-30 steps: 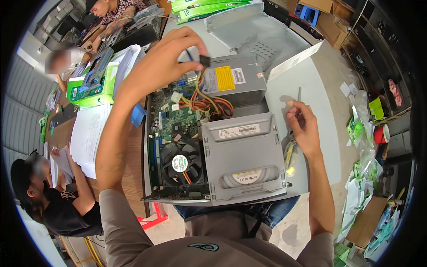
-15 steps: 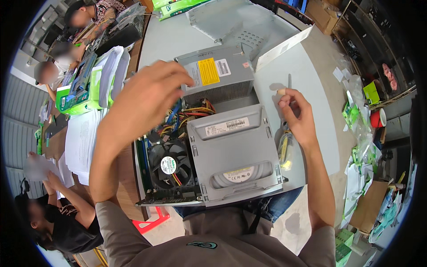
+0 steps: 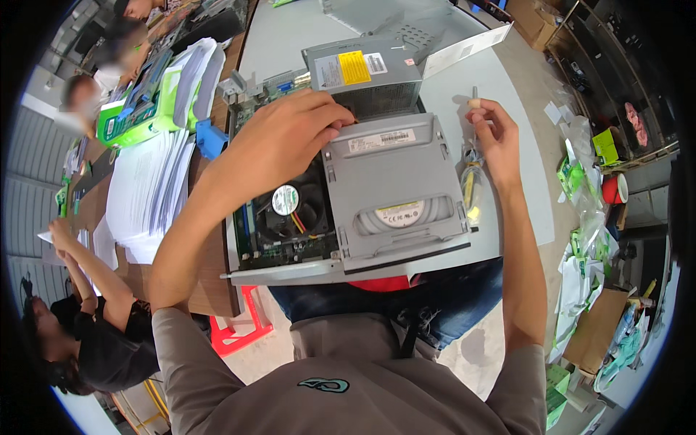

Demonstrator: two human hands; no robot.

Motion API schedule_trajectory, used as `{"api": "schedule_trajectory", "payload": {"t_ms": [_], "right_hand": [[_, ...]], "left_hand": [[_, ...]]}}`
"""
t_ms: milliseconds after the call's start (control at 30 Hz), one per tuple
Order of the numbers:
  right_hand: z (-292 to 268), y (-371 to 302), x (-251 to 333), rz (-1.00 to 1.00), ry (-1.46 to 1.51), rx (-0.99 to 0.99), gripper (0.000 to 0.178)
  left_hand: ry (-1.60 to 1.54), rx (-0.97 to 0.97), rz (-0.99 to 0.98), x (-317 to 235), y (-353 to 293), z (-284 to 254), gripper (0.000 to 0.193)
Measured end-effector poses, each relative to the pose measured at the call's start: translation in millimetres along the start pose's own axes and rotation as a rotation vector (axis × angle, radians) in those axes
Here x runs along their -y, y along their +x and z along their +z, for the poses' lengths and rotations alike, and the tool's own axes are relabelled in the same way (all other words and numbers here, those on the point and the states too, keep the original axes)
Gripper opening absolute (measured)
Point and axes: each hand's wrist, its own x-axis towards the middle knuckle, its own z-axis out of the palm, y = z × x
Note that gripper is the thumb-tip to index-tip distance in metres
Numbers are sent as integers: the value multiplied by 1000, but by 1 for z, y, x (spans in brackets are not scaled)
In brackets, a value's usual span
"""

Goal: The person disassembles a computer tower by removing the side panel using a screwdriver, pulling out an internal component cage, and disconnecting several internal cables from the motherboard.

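Observation:
An opened desktop computer case [image 3: 290, 276] lies before me, its fan [image 3: 293, 206] and grey drive cage [image 3: 395, 170] exposed. My left hand [image 3: 301, 130] is bent over the gap between the cage and the power supply [image 3: 388, 99], fingers together at the cage's far left corner. What those fingertips grip, if anything, is hidden. Right of the case, my right hand [image 3: 496, 138] makes a pinch above a screwdriver [image 3: 472, 196] with a clear yellowish handle. Its shaft passes by the fingertips; whether they grip it or something small is unclear.
A thin metal panel [image 3: 464, 51] stands tilted beyond the power supply. Stacked papers [image 3: 148, 196] and a green-white package [image 3: 138, 119] are on the brown table to the left, where several people sit. A red stool [image 3: 243, 326] is below.
My left hand has come down from over the power supply's left side to the cage's far corner. The view has shifted, so the case appears higher. My right hand keeps its pinch.

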Motion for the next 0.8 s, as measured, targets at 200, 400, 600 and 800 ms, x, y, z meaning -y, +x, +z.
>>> {"api": "schedule_trajectory", "payload": {"t_ms": [200, 400, 600, 800], "right_hand": [[-3, 3, -7, -21, 23, 6, 22], [-4, 1, -6, -25, -67, 17, 23], [3, -10, 9, -334, -348, 30, 23], [-7, -21, 28, -276, -261, -74, 24]], "left_hand": [[-120, 58, -110, 0, 10, 13, 21], [-69, 130, -154, -4, 11, 9, 26], [150, 28, -173, -50, -29, 13, 39], [64, 59, -207, -41, -20, 15, 46]]}}
